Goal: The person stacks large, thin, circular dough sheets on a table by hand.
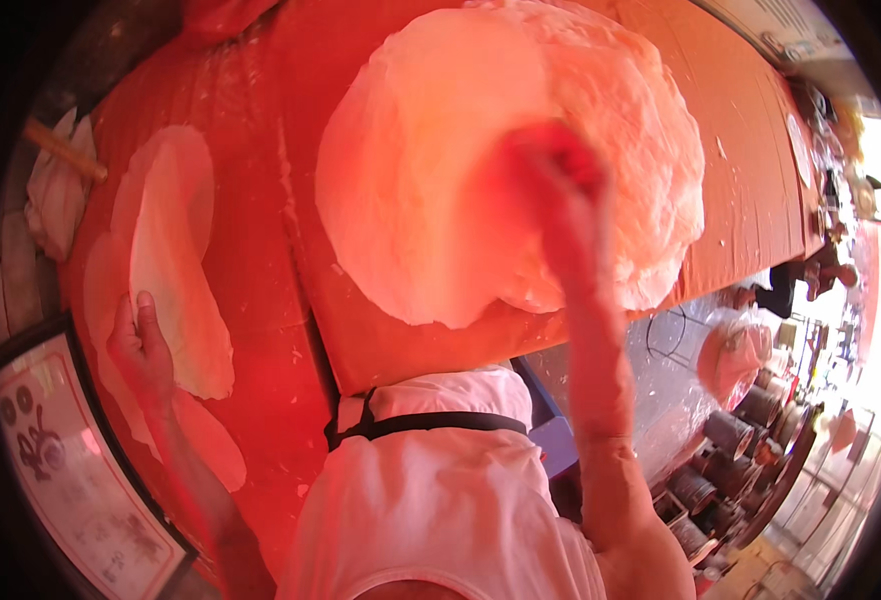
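Note:
Under strong red light, a large pile of thin round sheets, seemingly dough (pixel 425 150), lies on the covered table (pixel 380 352) in front of me. My right hand (pixel 560 169), blurred and with curled fingers, is over the middle of this pile; whether it grips anything cannot be made out. At the left, my left hand (pixel 142 349) holds the edge of a thin pale sheet (pixel 178 300) between thumb and fingers. That sheet is partly raised and bent. More flat sheets (pixel 212 442) lie beneath and around it on the table.
A wooden stick (pixel 65 150) and a white cloth (pixel 62 195) are at the far left, above a framed panel (pixel 84 480). A blue bin (pixel 553 442) stands below the table edge. Several metal cans (pixel 725 435) and a bag (pixel 733 356) are at the right, with a person (pixel 823 277) beyond.

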`<state>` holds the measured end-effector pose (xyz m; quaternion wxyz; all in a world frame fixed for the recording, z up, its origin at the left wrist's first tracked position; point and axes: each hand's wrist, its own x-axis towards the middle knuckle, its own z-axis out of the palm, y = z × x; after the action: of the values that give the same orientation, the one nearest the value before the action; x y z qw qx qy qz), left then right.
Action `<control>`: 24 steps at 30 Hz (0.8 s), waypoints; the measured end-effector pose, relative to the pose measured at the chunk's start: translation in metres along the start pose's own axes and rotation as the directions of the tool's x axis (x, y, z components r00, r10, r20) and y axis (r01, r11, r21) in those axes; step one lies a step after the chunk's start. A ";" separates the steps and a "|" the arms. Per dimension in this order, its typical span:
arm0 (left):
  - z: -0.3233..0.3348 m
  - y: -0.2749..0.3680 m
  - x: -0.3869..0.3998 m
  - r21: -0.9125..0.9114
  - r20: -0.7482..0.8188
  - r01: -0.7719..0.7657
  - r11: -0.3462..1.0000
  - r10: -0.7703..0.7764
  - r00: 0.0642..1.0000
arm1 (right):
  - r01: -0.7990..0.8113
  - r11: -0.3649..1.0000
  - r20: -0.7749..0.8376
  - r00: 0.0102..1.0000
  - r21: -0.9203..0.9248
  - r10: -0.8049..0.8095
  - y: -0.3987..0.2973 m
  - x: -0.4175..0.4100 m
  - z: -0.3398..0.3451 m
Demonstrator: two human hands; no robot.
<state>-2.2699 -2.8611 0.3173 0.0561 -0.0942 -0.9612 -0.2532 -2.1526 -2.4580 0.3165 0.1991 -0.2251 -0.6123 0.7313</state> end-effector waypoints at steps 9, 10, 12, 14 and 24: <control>0.078 0.136 0.033 -0.221 0.085 -0.355 0.908 0.381 0.921 | -0.256 0.794 -0.409 0.912 -0.551 0.010 0.065 0.002 -0.201; 0.081 0.144 0.039 -0.174 0.150 -0.334 0.927 0.360 0.921 | -0.300 0.705 -0.429 0.903 -0.643 -0.007 0.057 -0.003 -0.191; 0.076 0.148 0.063 -0.063 0.112 -0.406 0.912 0.411 0.905 | -0.248 0.757 -0.419 0.907 -0.604 -0.037 0.069 -0.003 -0.200; 0.083 0.133 0.098 -0.534 0.122 -0.187 0.825 0.294 0.948 | -0.189 0.803 -0.401 0.914 -0.566 -0.068 0.068 -0.002 -0.199; 0.073 0.298 0.156 -0.051 -0.106 -0.745 0.665 0.739 0.666 | 0.298 0.905 -0.220 0.902 -0.305 -0.371 -0.057 0.084 -0.209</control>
<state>-2.3641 -2.5460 0.4203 0.1863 -0.4700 -0.8244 -0.2547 -2.1002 -2.2321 0.3348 0.3731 -0.2386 -0.7004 0.5597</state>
